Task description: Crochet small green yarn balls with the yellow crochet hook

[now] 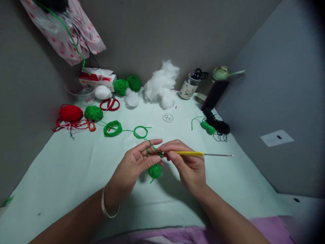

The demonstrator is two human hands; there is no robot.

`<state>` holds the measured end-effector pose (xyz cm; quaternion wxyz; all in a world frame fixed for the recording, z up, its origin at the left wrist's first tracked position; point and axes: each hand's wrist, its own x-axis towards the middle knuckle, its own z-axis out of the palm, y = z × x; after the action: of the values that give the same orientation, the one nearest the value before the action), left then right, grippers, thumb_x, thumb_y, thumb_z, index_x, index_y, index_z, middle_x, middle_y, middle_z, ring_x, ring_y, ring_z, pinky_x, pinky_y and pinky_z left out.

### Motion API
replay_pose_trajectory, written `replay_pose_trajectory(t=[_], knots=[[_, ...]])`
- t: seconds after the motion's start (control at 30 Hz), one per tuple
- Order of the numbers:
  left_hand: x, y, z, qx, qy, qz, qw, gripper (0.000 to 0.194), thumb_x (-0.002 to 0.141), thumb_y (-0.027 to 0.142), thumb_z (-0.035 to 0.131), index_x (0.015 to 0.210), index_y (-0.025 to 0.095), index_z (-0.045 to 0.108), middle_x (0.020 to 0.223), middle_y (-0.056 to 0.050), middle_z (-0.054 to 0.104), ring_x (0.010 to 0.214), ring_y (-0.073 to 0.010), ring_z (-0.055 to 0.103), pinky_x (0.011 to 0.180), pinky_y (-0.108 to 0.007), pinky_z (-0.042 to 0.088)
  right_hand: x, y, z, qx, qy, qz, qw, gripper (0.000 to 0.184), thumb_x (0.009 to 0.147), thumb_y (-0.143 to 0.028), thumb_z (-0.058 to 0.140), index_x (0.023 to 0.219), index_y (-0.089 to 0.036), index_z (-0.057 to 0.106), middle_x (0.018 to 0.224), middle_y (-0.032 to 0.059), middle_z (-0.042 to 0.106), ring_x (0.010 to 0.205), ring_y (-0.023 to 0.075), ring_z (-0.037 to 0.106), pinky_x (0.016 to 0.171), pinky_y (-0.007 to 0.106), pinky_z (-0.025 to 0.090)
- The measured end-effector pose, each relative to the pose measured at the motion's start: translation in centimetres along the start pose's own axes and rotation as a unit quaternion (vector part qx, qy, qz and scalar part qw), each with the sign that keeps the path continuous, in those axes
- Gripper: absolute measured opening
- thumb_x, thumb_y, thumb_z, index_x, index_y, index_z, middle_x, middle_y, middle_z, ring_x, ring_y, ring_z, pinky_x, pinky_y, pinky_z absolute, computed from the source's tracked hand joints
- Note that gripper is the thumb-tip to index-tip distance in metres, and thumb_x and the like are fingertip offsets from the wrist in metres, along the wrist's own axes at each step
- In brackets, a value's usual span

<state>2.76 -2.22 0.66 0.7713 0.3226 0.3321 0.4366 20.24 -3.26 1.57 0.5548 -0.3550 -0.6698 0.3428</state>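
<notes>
Between the thumb and fingers of my left hand [138,157] is a small green crocheted piece [154,170], rounded, with a short yarn tail at its lower end. Green yarn runs from it over the left fingers toward a loose yarn loop [140,132] on the table. My right hand [189,164] grips a crochet hook [191,154] with a yellow handle and metal ends. One end of the hook meets the top of the green piece; the other points right. Fingers partly cover the spot where hook and yarn meet.
Behind my hands lie a coil of green yarn [112,128], red yarn [71,113], red-handled scissors [109,104] and white stuffing [162,84]. A cup of tools [189,87] stands at the back right, near black yarn [219,126] and two green balls [210,130]. Grey walls [266,84] enclose the table.
</notes>
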Motion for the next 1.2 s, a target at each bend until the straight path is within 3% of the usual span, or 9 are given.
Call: replay_pose_trajectory(t=[0.17, 0.23, 0.37, 0.5, 0.63, 0.73, 0.9, 1.03, 1.2], knots=[[-0.2, -0.5, 0.4, -0.047, 0.043, 0.015, 0.998, 0.053, 0.081, 0.025, 0.089, 0.131, 0.021, 0.072, 0.079, 0.003, 0.071, 0.072, -0.0107, 0.066, 0.071, -0.021, 0.052, -0.6, 0.1, -0.1, -0.273, -0.060, -0.173, 0.944, 0.032, 0.099, -0.008, 0.061, 0.125, -0.021, 0.076, 0.113, 0.0126, 0.078, 0.098, 0.0222, 0.072, 0.079, 0.036, 0.063], [-0.1, -0.2, 0.4, -0.059, 0.030, -0.017, 0.998, 0.057, 0.080, 0.027, 0.089, 0.134, 0.019, 0.071, 0.076, 0.003, 0.068, 0.067, -0.0093, 0.062, 0.065, -0.019, 0.049, -0.7, 0.1, -0.3, -0.281, -0.057, -0.191, 0.939, 0.034, 0.098, -0.007, 0.062, 0.127, -0.021, 0.075, 0.113, 0.0129, 0.078, 0.097, 0.0224, 0.072, 0.078, 0.036, 0.063], [0.1, 1.2, 0.1, -0.036, 0.014, -0.062, 0.997, 0.054, 0.079, 0.027, 0.089, 0.129, 0.016, 0.075, 0.068, 0.002, 0.065, 0.058, -0.0074, 0.054, 0.053, -0.017, 0.039, -0.1, 0.0, -1.2, -0.039, 0.017, -0.031, 0.999, 0.026, 0.100, -0.013, 0.063, 0.115, -0.026, 0.079, 0.093, 0.0051, 0.076, 0.081, 0.0169, 0.070, 0.070, 0.031, 0.059], [-0.1, 1.3, 0.1, 0.011, 0.045, 0.004, 0.999, 0.051, 0.079, 0.025, 0.089, 0.127, 0.019, 0.076, 0.070, 0.003, 0.063, 0.063, -0.0080, 0.055, 0.058, -0.018, 0.041, 0.5, -0.1, -1.4, 0.112, 0.032, 0.071, 0.991, 0.021, 0.103, -0.024, 0.062, 0.102, -0.029, 0.082, 0.082, 0.0021, 0.071, 0.069, 0.0151, 0.065, 0.060, 0.029, 0.056], [-0.5, -0.2, 0.5, 0.047, 0.098, 0.079, 0.991, 0.058, 0.081, 0.021, 0.089, 0.136, 0.023, 0.071, 0.079, 0.004, 0.065, 0.073, -0.0087, 0.058, 0.068, -0.018, 0.045, -0.5, 0.4, -0.2, -0.106, -0.019, -0.023, 0.994, 0.028, 0.099, -0.018, 0.066, 0.118, -0.032, 0.080, 0.101, 0.0071, 0.076, 0.087, 0.0210, 0.070, 0.076, 0.037, 0.060], [-0.6, -0.6, 0.6, -0.015, 0.054, 0.022, 0.998, 0.058, 0.083, 0.026, 0.087, 0.138, 0.020, 0.070, 0.081, 0.002, 0.066, 0.074, -0.0101, 0.059, 0.073, -0.020, 0.047, -1.3, 0.8, 0.3, -0.223, -0.021, -0.131, 0.966, 0.041, 0.095, -0.013, 0.068, 0.130, -0.033, 0.076, 0.112, 0.0099, 0.076, 0.099, 0.0249, 0.071, 0.083, 0.040, 0.061], [0.0, 0.8, 0.0, -0.081, 0.014, -0.060, 0.995, 0.048, 0.080, 0.022, 0.089, 0.127, 0.017, 0.077, 0.075, 0.000, 0.064, 0.066, -0.0086, 0.055, 0.062, -0.018, 0.043, -0.2, 0.9, -0.5, -0.004, 0.044, 0.000, 0.999, 0.025, 0.099, -0.018, 0.065, 0.109, -0.031, 0.083, 0.095, 0.0053, 0.075, 0.080, 0.0182, 0.067, 0.069, 0.034, 0.056], [0.1, 1.4, -0.4, -0.076, 0.010, -0.043, 0.996, 0.044, 0.081, 0.020, 0.088, 0.124, 0.018, 0.078, 0.072, 0.001, 0.061, 0.066, -0.0087, 0.055, 0.062, -0.018, 0.042, 0.9, 0.8, -1.0, 0.197, 0.064, 0.132, 0.969, 0.015, 0.097, -0.028, 0.071, 0.091, -0.026, 0.085, 0.086, 0.0038, 0.071, 0.066, 0.0133, 0.060, 0.059, 0.029, 0.051], [0.0, 1.5, -0.3, -0.037, 0.014, -0.029, 0.999, 0.045, 0.082, 0.022, 0.088, 0.126, 0.020, 0.078, 0.076, 0.001, 0.063, 0.066, -0.0082, 0.055, 0.063, -0.019, 0.042, 0.6, 0.8, -0.9, 0.185, 0.063, 0.122, 0.973, 0.012, 0.095, -0.031, 0.074, 0.093, -0.027, 0.084, 0.088, 0.0039, 0.072, 0.068, 0.0140, 0.061, 0.061, 0.030, 0.051]])
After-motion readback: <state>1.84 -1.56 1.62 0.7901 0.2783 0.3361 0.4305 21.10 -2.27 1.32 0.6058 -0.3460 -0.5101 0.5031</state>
